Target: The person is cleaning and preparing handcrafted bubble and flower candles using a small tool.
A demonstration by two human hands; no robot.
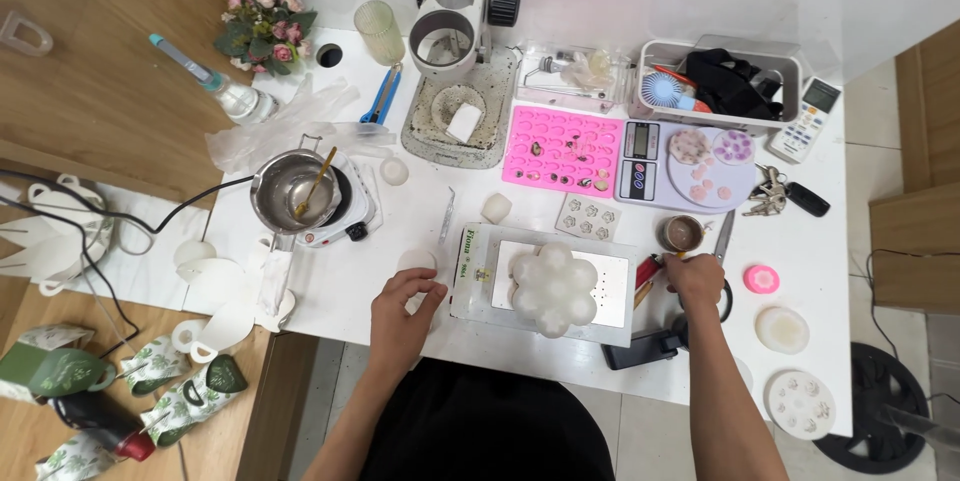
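My left hand rests on the white table near the front edge, fingers curled around a small white round piece, just left of a flat metal tray. On that tray lies a white flower-shaped silicone mould. My right hand is to the right of the tray, closed on a thin tool with a yellow tip beside a red-handled one. Just beyond it stands a small metal cup.
A steel pot with a spoon sits on a small hot plate at left. Behind are a pink mould, a digital scale, a white press machine, a basket, keys and round moulds.
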